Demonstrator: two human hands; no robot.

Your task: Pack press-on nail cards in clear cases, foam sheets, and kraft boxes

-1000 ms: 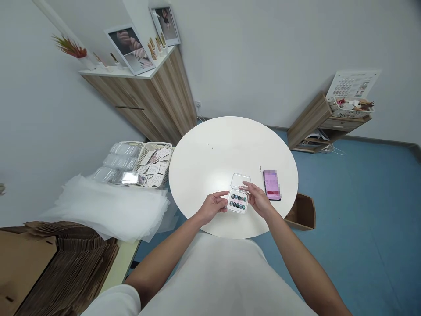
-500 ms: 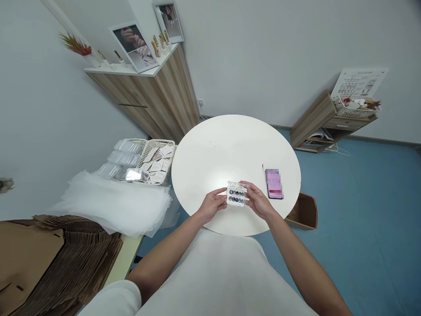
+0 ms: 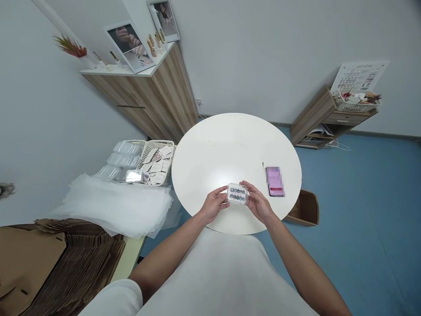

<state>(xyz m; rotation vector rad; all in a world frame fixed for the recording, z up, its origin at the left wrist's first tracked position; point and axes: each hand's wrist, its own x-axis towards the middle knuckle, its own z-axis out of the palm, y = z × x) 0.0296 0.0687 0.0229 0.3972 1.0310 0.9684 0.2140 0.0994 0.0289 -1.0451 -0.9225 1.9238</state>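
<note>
Clear case is over the desk's near side; fingers of left hand and right hand grip opposite ends, probably to steady it and leave the top visible. Lid looks down; small dark pieces inside are hard to make out. Underside hidden, can't tell if it touches.
</note>
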